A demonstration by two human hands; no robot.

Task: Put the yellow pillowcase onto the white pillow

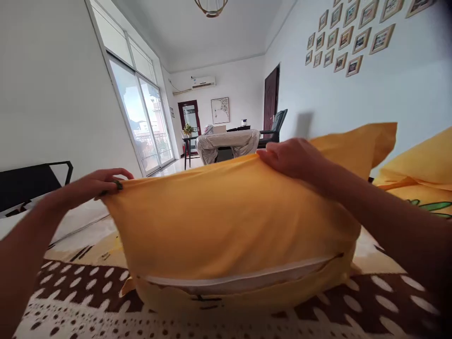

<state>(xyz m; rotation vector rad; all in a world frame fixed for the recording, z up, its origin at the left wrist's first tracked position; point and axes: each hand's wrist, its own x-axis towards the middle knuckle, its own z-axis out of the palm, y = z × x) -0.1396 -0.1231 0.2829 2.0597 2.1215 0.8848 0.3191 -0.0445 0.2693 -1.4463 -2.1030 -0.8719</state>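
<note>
A yellow pillowcase [219, 226] with a pillow inside stands tilted up in front of me on the patterned bedding. Along its lower side runs an open slit, where a strip of white pillow [247, 281] shows. My left hand [108, 181], with a dark green ring on one finger, pinches the upper left corner. My right hand [287, 157] grips the top edge right of the middle, fingers closed over the cloth. Some fingertips of both hands are hidden behind the fabric.
Brown and white patterned bedding [88, 287] lies beneath. Another yellow pillow [420, 169] is at the right. A black chair [28, 183] stands at the left. Farther back are a plastic-covered table [233, 139], an office chair [277, 127] and a sliding glass door [141, 113].
</note>
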